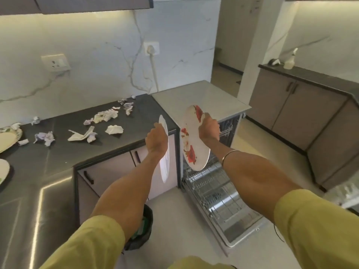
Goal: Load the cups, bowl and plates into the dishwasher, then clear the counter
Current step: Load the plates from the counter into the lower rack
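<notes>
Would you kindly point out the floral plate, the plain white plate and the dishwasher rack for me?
floral plate (191, 140): head view, on its white centre left of the right hand.
plain white plate (165, 167): head view, on its lower face.
dishwasher rack (211, 191): head view, on the wire grid.

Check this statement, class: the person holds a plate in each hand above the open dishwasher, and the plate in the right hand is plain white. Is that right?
Not quite. The head view shows the plate in the right hand is a floral plate with red flowers, not plain white. The left hand holds the white plate, seen nearly edge-on. Both are held above the open dishwasher.
</notes>
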The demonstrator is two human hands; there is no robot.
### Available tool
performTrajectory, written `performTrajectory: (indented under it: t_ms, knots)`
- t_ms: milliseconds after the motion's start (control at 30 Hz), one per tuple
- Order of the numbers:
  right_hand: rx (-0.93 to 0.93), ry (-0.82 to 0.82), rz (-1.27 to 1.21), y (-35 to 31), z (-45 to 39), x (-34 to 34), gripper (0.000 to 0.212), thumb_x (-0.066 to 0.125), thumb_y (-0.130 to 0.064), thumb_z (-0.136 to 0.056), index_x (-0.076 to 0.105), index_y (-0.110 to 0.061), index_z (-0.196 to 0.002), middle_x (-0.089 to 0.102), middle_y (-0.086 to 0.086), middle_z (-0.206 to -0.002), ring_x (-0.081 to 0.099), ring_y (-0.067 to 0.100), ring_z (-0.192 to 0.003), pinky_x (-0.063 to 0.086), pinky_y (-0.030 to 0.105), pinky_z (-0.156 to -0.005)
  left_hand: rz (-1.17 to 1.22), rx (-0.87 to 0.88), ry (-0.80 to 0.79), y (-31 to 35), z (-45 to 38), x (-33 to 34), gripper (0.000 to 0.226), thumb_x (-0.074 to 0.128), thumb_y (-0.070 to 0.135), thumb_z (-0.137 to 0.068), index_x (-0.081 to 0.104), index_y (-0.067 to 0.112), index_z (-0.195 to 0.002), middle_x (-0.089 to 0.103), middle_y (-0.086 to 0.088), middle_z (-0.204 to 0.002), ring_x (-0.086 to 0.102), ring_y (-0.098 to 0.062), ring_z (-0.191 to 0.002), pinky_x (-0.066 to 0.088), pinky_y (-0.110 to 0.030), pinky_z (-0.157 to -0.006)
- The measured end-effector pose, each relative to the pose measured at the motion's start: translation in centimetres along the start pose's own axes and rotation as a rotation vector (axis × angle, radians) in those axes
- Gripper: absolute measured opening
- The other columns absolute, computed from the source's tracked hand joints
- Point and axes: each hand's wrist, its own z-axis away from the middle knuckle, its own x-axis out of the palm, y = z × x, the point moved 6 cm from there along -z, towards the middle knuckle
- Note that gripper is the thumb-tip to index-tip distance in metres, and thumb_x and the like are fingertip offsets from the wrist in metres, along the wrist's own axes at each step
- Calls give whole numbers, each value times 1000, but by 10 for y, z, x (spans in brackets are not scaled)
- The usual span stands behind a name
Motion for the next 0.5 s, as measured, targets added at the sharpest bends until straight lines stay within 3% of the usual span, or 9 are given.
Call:
performTrajectory:
  t_ms: [200, 500]
  knots:
    - [134, 19, 24, 68, 47, -10, 35, 47, -4, -95, 50, -15, -128, 68, 14, -104, 68, 32, -84, 61, 48, -71, -8, 100, -125, 29, 50, 28, 22, 40, 6, -101, 54, -2, -116, 68, -20, -106, 67, -38, -95, 53, -42, -74]
    - [222, 28, 89, 174, 92, -37, 33, 54, -10, -93, 48, -21, -124, 68, 8, -90, 64, 24, -65, 60, 42, -53, -24, 159, -339, 78, 125, 79, 27, 39, 4, -102, 62, -3, -115, 65, -19, -116, 64, -36, -106, 53, -41, -84]
